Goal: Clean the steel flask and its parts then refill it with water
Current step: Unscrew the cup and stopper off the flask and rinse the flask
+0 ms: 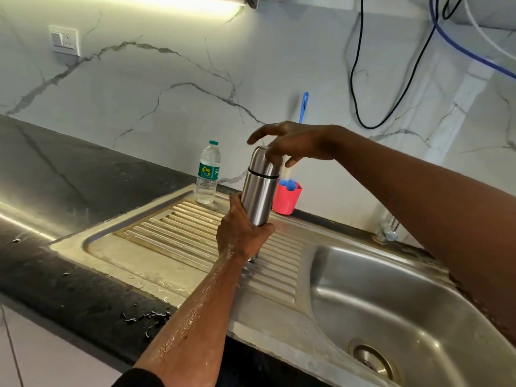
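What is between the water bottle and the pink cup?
The steel flask, in the head view. The left hand grips it over the drainboard, a little nearer the camera than the water bottle and pink cup.

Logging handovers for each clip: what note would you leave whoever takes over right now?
Left grip holds the steel flask low on its body, upright on the drainboard.
Right grip is open, fingers over the cap, which is on.
Water bottle and pink cup with the blue brush stand behind.
Done: cannot tell; the counter shows water drops.
Left: confirm washing, then refill.
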